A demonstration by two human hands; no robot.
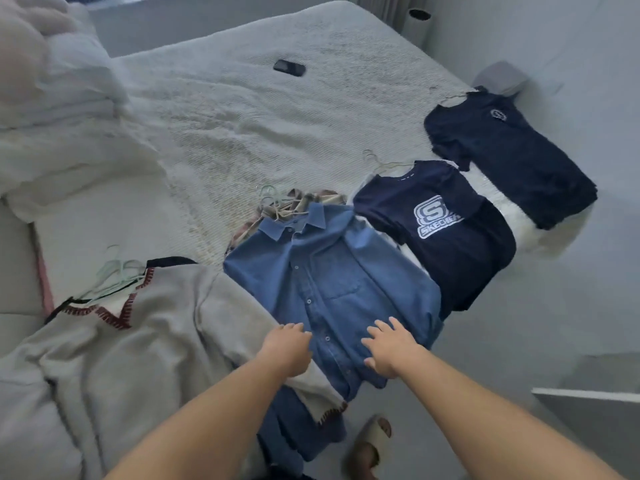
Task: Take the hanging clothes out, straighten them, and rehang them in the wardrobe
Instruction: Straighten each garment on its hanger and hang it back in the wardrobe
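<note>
Straightening step: left hand [289, 351] and right hand [389, 349] press flat, fingers spread, on the blue shirt [325, 282] at the bed's [242, 98] near edge. Next, I judge: smooth outward, then lift by its hanger [277, 202].

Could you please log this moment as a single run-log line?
stage: straightening | left hand: flat on blue shirt | right hand: flat on blue shirt | surface: bed

Left hand [289, 348] and right hand [389, 351] press flat on the blue denim shirt [332, 282] on the bed [242, 116].
</note>
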